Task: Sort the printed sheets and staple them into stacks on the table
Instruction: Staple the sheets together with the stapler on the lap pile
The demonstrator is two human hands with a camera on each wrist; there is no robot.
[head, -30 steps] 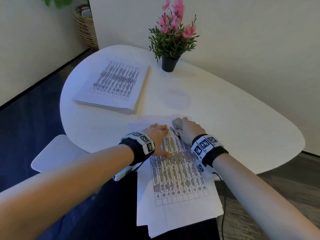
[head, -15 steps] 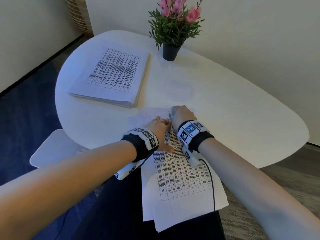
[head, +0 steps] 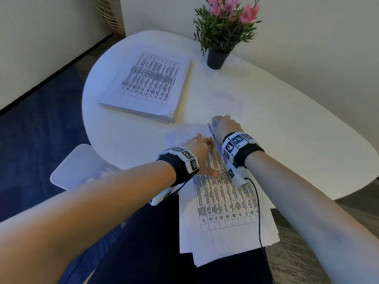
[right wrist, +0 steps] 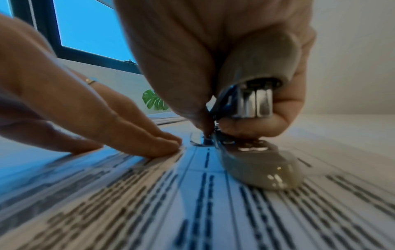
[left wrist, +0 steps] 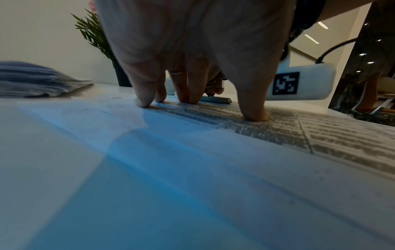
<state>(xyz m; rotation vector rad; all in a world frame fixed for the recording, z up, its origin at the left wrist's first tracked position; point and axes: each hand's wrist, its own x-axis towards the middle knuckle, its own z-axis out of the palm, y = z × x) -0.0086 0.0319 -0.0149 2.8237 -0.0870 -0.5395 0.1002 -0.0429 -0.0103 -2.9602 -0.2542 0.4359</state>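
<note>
- At the near edge of the white oval worktop (head: 266, 111), the loose set of white printed sheets with black tables (head: 223, 199) lies half on the surface, its lower half hanging over the edge toward me.
- My left hand (head: 198, 147) lies flat on that set, fingers (left wrist: 143, 94) straight and pressing the paper down just beside the stapler.
- My right hand (head: 226, 128) is curled round the grey and chrome stapler (right wrist: 254, 94), fingers clamped on its top arm; in the right wrist view the top arm stands raised, apart from the base on the page.
- Compared with a second ago, my right hand has swung the stapler in over the top of the sheets, wrist turned inward, and my left has stayed pinning the paper.
- I judge this means the set is aligned and the staple is about to go in; whether one is already driven I cannot tell.
- Toward the far left edge sits the thick squared stack of printed sheets (head: 147, 85), well apart from my hands.
- A black pot of green leaves and pink flowers (head: 222, 35) stands at the far edge.
</note>
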